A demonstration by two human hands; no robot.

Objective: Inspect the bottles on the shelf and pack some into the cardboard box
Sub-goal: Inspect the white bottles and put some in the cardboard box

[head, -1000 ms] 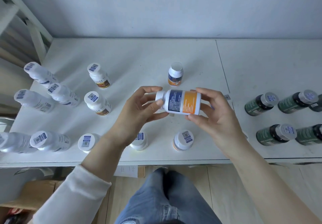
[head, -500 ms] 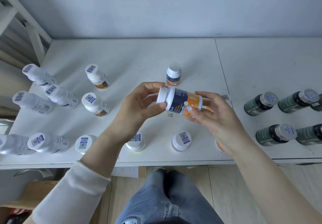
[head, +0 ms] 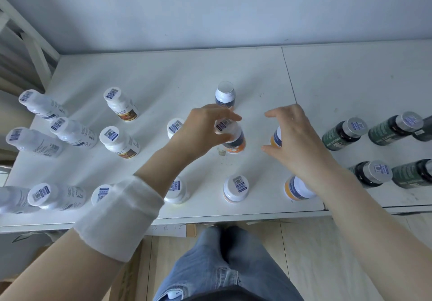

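Note:
My left hand (head: 201,130) grips the cap of a white bottle with a blue-and-orange label (head: 235,140), which stands upright on the white shelf (head: 163,73). My right hand (head: 297,137) is off that bottle and hovers with spread fingers over a neighbouring blue-and-orange bottle (head: 276,137), mostly hidden by the palm. I cannot tell whether it touches it. Part of a cardboard box (head: 128,279) shows below the shelf at lower left, largely hidden by my left arm.
Several white bottles (head: 72,132) stand on the left of the shelf and along its front edge (head: 236,188). One more stands behind (head: 225,94). Dark green bottles (head: 343,133) fill the right side. A wall backs the shelf; a white frame rises at far left.
The bottle I held sideways in both hands now stands upright on the shelf under my left hand. My right hand has let go and moved right over another bottle.

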